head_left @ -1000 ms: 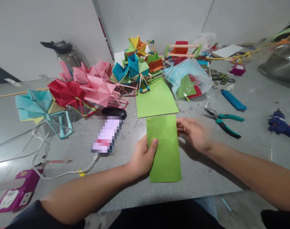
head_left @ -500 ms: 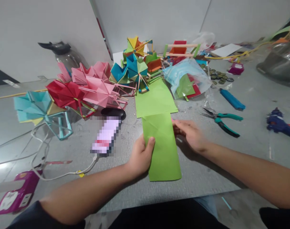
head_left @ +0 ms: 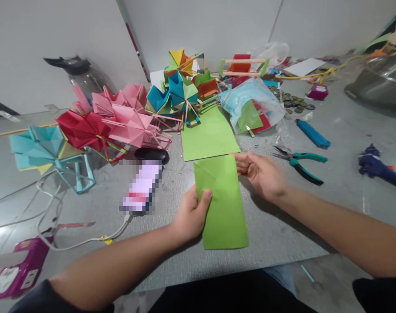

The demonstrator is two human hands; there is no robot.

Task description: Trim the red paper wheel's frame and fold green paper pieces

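A long rectangle of green paper (head_left: 222,208), creased near its upper left corner, is gripped at its left edge by my left hand (head_left: 192,215), with the thumb on top and the fingers hidden behind. My right hand (head_left: 261,174) is at the upper right edge of that paper, fingers extended and partly behind it, palm turned toward the sheet. Nothing shows in the right hand. Just beyond lies a stack of green sheets (head_left: 207,139) on the grey table (head_left: 282,234).
Folded-paper wheels in pink (head_left: 133,126), red (head_left: 84,128) and light blue (head_left: 38,145) stand at left. A phone (head_left: 142,187) charges nearby. Pliers (head_left: 302,161), a blue cutter-like tool (head_left: 312,133) and a glue gun (head_left: 378,163) lie right. Behind is a plastic bag (head_left: 255,104).
My right hand's fingers have straightened and turned palm-inward at the paper's edge. The left hand keeps its hold, and the whole view has shifted slightly.
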